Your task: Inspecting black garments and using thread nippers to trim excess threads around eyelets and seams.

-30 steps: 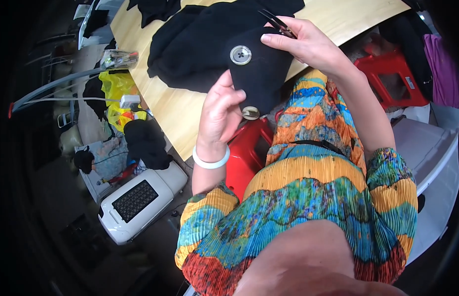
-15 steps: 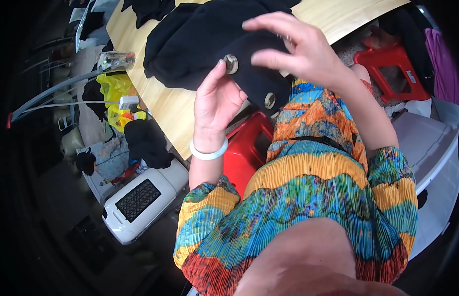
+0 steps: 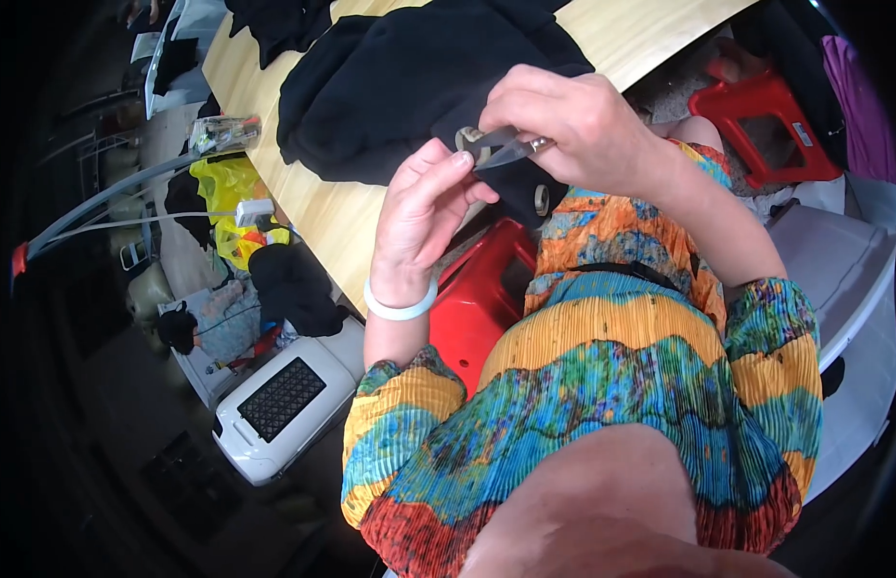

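Note:
A large black garment (image 3: 400, 87) lies over the table edge and hangs toward me. Two mottled beige-and-brown buttons are on its near part: one button (image 3: 466, 138) at my left hand's thumb tip, another button (image 3: 541, 199) lower down to the right. My left hand (image 3: 419, 207) pinches the garment by the first button, its thumb toward the button's edge; the other fingers are partly hidden behind. My right hand (image 3: 578, 130) is closed around small metal thread snips (image 3: 504, 151). Their blades point left, parted, beside the first button and close to my left thumb.
The light wooden table (image 3: 347, 222) bears more black fabric (image 3: 279, 29). Below it stand a red stool (image 3: 481, 299) near my lap and another red stool (image 3: 766, 125) at right. At left are a yellow bag (image 3: 221, 188), a white power adapter (image 3: 253, 212) and a white lidded container (image 3: 289, 400).
My right hand, empty-looking and blurred with fingers apart before, has come down and left. It now holds snips with the blades at the button. My left hand stays near the same place.

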`<state>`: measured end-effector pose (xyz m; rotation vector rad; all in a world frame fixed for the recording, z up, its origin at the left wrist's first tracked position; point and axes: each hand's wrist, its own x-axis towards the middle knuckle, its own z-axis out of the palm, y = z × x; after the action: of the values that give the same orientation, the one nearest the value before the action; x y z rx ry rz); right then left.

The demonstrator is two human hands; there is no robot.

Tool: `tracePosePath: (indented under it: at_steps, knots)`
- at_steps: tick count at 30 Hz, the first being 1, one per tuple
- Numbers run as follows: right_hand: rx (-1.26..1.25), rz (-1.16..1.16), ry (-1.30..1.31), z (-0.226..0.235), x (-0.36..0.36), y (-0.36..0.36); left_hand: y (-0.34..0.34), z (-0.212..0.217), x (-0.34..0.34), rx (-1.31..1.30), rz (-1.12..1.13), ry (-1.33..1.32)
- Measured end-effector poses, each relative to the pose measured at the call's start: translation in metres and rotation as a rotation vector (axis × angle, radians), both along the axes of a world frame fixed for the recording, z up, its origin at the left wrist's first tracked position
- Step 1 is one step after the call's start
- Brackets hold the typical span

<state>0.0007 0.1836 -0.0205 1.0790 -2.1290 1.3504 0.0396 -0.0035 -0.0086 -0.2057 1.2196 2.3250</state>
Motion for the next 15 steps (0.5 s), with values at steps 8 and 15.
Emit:
tracePosePath:
  at_steps: [8,15]
  knots:
    - [-0.543,-0.121,-0.733,0.034,0.002,0.021,0.004,-0.002,0.009,0.077,0.075,0.205]
    - [-0.338,0.062,-0.660,0.014,0.050,0.018,0.002,-0.010,0.011,0.018,0.099,0.424]
